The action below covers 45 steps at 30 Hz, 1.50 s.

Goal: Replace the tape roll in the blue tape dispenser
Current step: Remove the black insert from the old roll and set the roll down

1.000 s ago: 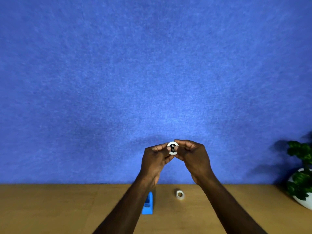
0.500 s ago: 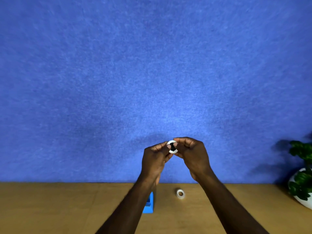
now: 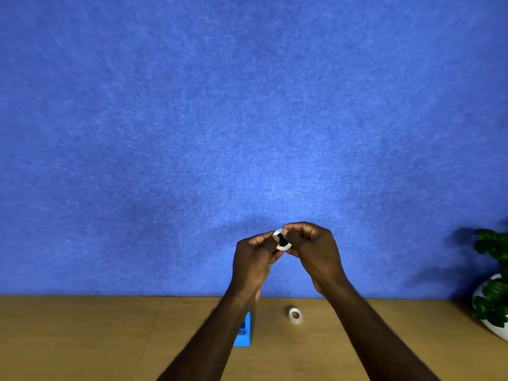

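A small white tape roll with a black hub point(image 3: 282, 240) is held up in front of the blue wall, pinched between both hands. My left hand point(image 3: 254, 257) grips its left side and my right hand point(image 3: 313, 248) curls over its right side and top. Below, the blue tape dispenser point(image 3: 244, 331) stands on the wooden table point(image 3: 96, 339), partly hidden by my left forearm. A second white tape roll point(image 3: 295, 315) lies on the table to the right of the dispenser.
A potted green plant in a white pot point(image 3: 493, 301) stands at the table's right edge. A blue felt wall point(image 3: 247, 119) rises directly behind the table.
The roll in my hands has tilted from facing me to an angled view, and my right fingers have closed further over its top. The hands stayed at about the same height.
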Each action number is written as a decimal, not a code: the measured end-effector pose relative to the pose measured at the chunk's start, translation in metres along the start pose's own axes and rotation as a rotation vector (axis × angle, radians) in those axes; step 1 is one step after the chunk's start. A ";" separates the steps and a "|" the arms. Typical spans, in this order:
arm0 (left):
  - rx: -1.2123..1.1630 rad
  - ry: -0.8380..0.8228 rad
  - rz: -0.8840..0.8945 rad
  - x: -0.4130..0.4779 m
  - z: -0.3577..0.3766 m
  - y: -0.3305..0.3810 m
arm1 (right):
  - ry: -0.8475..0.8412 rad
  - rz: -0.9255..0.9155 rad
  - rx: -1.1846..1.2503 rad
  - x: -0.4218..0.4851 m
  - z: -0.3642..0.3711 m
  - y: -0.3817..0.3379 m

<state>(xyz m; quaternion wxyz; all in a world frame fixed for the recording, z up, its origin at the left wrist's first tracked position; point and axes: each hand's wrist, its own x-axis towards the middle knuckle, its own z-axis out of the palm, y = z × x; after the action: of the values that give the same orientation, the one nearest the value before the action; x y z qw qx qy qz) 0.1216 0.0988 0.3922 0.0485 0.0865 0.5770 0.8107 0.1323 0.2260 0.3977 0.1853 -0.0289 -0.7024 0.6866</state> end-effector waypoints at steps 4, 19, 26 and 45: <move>0.072 0.020 0.021 0.002 0.001 -0.003 | -0.001 0.031 0.022 0.001 0.001 0.000; 0.180 0.188 0.061 0.011 -0.002 -0.024 | -0.075 0.154 0.245 -0.002 -0.003 0.010; 0.134 0.175 0.051 0.012 -0.005 -0.021 | -0.185 0.227 0.439 0.002 -0.014 0.015; 0.437 -0.003 0.255 0.002 -0.001 -0.025 | -0.222 0.121 0.390 0.005 -0.024 0.030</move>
<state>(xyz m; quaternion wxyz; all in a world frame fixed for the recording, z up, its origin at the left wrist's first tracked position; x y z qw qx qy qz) 0.1186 0.1061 0.3685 -0.0730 0.1682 0.7231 0.6660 0.1287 0.2519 0.3694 0.0675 0.0411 -0.5694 0.8182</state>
